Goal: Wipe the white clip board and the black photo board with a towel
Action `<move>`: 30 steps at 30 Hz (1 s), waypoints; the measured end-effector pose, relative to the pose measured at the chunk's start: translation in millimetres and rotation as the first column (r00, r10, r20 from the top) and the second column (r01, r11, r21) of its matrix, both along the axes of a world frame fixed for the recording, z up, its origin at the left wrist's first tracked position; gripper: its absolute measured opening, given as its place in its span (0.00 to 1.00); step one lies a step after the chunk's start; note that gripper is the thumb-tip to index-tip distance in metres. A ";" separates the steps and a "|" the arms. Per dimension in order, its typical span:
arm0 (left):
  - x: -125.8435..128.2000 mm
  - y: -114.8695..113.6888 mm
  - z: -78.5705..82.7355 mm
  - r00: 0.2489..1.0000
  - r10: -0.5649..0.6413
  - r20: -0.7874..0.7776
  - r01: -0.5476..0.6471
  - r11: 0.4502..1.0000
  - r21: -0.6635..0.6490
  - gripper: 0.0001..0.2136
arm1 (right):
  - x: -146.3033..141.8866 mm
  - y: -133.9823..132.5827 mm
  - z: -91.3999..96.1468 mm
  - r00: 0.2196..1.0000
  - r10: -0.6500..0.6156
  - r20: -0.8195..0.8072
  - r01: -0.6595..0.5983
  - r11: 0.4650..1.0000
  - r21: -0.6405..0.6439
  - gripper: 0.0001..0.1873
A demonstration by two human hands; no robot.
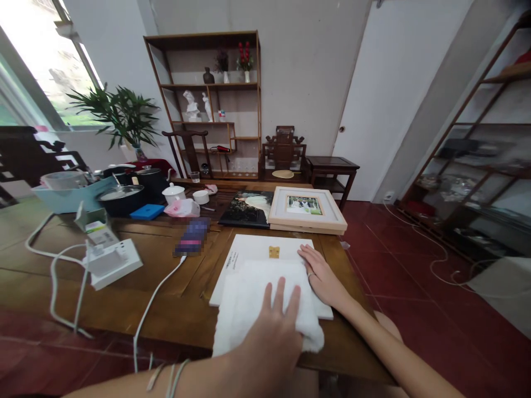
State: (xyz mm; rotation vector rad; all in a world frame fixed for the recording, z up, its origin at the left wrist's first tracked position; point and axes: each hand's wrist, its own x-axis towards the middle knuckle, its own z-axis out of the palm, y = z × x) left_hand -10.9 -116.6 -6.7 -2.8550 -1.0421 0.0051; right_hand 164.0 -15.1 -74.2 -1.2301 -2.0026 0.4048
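Note:
A folded white towel [244,309] covers the lower part of a flat white panel [249,249] on the wooden table. My left hand [276,320] lies on the towel with its fingers stretched out and spread; its thumb is hidden. At the panel's right side, my right hand [319,271] rests flat, fingers extended near the edge. A small brass-coloured hanger plate [274,252] is fixed near the panel's top edge, and small print and a barcode show at the left. Beyond it lie a light wood picture frame [342,224] with a photo and a dark photo panel [244,207].
On the wooden table [174,298], a phone [191,236] trails a white cable. Farther left are a white box [118,265], a blue sponge-like block [146,211], a black pan [120,202] and a blue bin [62,202]. The table's right edge is close to my right arm.

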 end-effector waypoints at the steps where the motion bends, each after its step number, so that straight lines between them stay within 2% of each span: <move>1: -0.1 -4.2 0.9 1.000 -0.007 0.009 0.007 1.000 -0.005 0.12 | 0.0 -0.1 -0.1 1.000 0.002 -0.003 -0.002 1.000 -0.001 0.23; 4: -1.8 7.0 6.6 0.999 0.019 0.038 -0.017 0.999 -0.048 0.12 | -0.3 0.3 -0.8 1.000 0.007 -0.017 -0.007 1.000 -0.017 0.23; 10: 2.6 87.9 15.9 0.976 0.189 0.106 -0.178 0.979 -0.103 0.18 | 1.2 5.3 2.1 0.986 -0.058 -0.155 0.043 0.994 -0.097 0.21; 12: 7.7 106.3 15.1 0.976 0.182 0.119 -0.169 0.979 -0.113 0.18 | 3.4 7.2 5.0 0.965 -0.103 -0.242 0.064 0.984 -0.165 0.20; 14: 14.2 111.8 12.1 0.985 0.123 0.119 -0.111 0.989 -0.102 0.17 | 5.7 8.5 7.6 0.930 -0.145 -0.339 0.077 0.975 -0.208 0.19; 17: 24.9 95.1 5.5 0.994 0.020 0.106 -0.016 0.999 -0.043 0.15 | 7.7 8.1 10.4 0.873 -0.202 -0.443 0.117 0.970 -0.212 0.20; 20: 32.1 57.7 -0.1 0.995 -0.063 0.082 0.063 0.998 0.002 0.14 | 6.7 5.3 12.9 0.846 -0.221 -0.485 0.151 0.972 -0.179 0.22; 23: 29.8 19.2 -2.7 0.988 -0.150 0.038 0.150 0.989 0.009 0.12 | 3.5 1.8 15.7 0.869 -0.180 -0.462 0.123 0.981 -0.150 0.23; 25: 20.9 2.7 -2.1 0.984 -0.176 0.024 0.176 0.984 0.000 0.12 | 1.6 0.4 16.8 0.899 -0.160 -0.408 0.104 0.982 -0.157 0.23; 27: 6.3 -3.4 2.8 0.985 -0.167 0.034 0.169 0.985 -0.037 0.12 | 0.5 0.2 16.9 0.914 -0.157 -0.375 0.099 0.980 -0.170 0.24; 30: -22.2 4.3 21.7 0.990 -0.074 0.121 0.087 0.991 -0.105 0.20 | 0.1 0.6 16.1 0.919 -0.169 -0.356 0.107 0.976 -0.188 0.23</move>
